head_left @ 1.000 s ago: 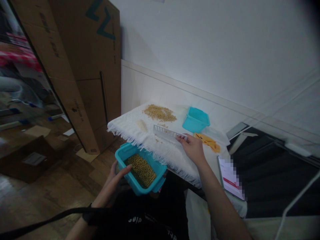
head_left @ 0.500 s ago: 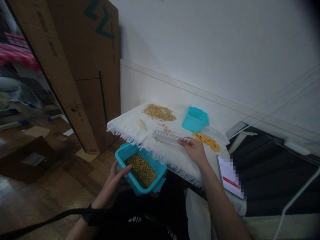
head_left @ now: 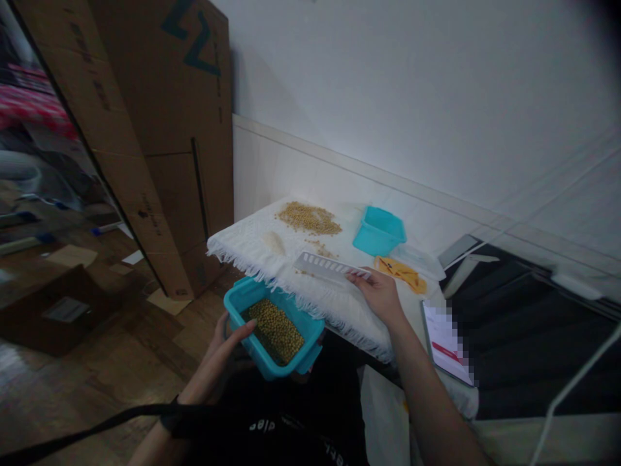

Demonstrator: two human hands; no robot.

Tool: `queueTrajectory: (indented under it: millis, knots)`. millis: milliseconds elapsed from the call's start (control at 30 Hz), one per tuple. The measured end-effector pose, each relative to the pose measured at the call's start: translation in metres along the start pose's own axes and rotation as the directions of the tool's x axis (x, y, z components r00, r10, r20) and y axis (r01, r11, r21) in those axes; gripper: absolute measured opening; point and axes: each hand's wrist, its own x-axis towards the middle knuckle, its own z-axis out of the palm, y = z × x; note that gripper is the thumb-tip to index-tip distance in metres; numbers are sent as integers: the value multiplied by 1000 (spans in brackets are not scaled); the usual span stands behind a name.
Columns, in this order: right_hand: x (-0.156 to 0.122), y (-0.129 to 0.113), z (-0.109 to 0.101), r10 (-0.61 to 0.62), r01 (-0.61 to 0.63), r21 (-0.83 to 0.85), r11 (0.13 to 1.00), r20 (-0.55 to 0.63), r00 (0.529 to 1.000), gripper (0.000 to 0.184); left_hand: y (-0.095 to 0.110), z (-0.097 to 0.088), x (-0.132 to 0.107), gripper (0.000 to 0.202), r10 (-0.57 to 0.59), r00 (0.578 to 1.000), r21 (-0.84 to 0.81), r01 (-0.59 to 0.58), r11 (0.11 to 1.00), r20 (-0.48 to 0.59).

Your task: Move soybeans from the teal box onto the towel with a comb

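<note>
My left hand [head_left: 227, 346] grips a teal plastic container [head_left: 297, 364] partly filled with yellowish beans [head_left: 275, 330], held just below the front edge of a white fringed cloth [head_left: 295, 291] on the table. My right hand [head_left: 381, 293] is closed on one end of a flat white slotted plastic piece [head_left: 325, 266], which lies on the cloth. A few loose beans [head_left: 321, 248] sit just beyond that piece. A larger pile of beans [head_left: 308, 218] lies further back on the cloth.
A second teal container [head_left: 379, 231] stands at the back of the table, with a yellow item [head_left: 402, 272] and a clear lid beside it. A paper [head_left: 446, 344] lies at the right. Tall cardboard boxes [head_left: 160, 129] lean at the left; a dark surface [head_left: 533, 349] with cables is right.
My right hand has slid the white slotted piece slightly toward the front edge of the cloth. The left hand and its container have stayed in place.
</note>
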Motion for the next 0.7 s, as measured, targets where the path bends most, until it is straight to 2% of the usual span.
queueTrajectory:
  millis: [200,500,700]
  knots:
    - [-9,-4,3,18,-18,-14,1000,-14,1000,29,-3,-5,5,87,12,1000,11,-12,1000,1]
    - [-16,4,2,39,-41,-48,998,-34,999,32,-4,-4,7,88,19,999,15,-19,1000,-28]
    - [-24,-7,3,41,-41,-21,999,-33,999,29,-2,-3,4,85,21,1000,15,-21,1000,-16]
